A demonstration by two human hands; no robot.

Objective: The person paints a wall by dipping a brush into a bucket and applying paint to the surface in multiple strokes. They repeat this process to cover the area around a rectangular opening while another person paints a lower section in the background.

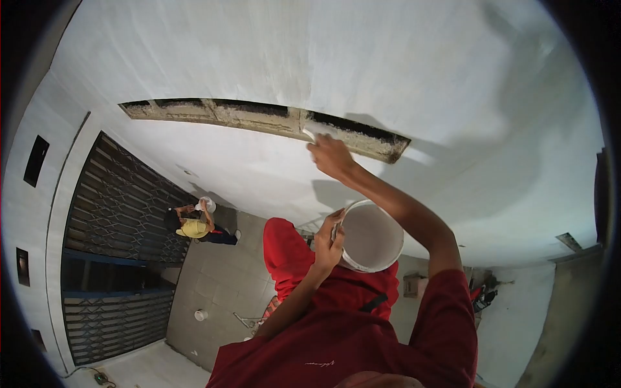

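Note:
My left hand is wrapped around the rim of a white bucket, which is tilted toward me and shows a pale grey-white inside. The bucket is close above my red-clad legs. My right arm reaches up across to the wall, where my right hand is closed on a small white paintbrush, partly hidden by my fingers. Its tip is at the lower edge of a long recessed slot with rough, bare brownish surfaces and dark gaps.
White wall surrounds the slot. Below left, another person in a yellow top holds a white container beside a folding metal gate. A small white pot stands on the tiled floor; dark clutter lies at lower right.

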